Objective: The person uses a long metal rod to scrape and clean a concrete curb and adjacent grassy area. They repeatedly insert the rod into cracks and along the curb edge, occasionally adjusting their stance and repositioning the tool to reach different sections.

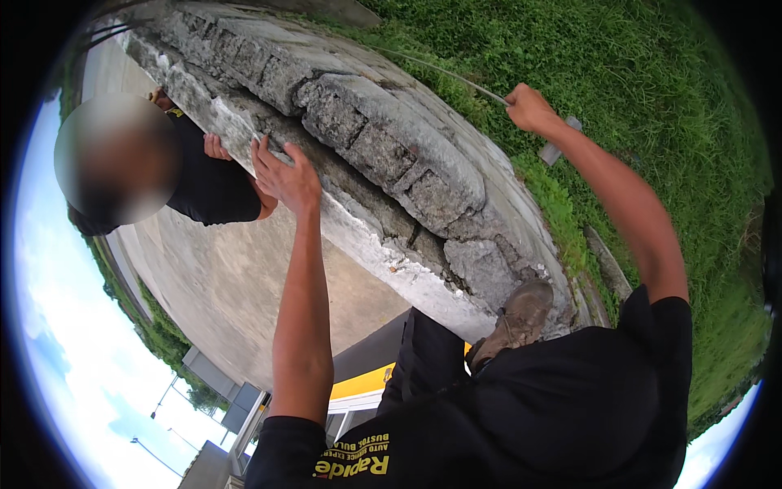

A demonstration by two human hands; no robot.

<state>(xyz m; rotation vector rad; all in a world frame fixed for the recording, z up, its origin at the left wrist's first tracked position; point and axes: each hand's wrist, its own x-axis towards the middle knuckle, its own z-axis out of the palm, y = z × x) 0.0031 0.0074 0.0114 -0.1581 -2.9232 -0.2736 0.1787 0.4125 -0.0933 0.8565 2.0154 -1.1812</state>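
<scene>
My left hand [287,178] rests on the broken top edge of a white-faced wall [358,232], fingers spread over its rim. Held out over the grass on the other side, my right hand [531,108] is closed round the end of a thin grey rod or cord [440,68]; which of the two I cannot tell. It runs up and left toward the far masonry, where its other end is hard to make out. Between my hands lies a cracked row of concrete blocks [379,151] with a deep gap along the white wall.
Another person [208,171] leans at the wall's left side, a hand [216,147] on its edge near mine. My brown shoe [521,314] stands on the rubble. A grey block-like piece [560,143] shows beside my right wrist. Grass [676,122] lies right, concrete paving [220,277] left.
</scene>
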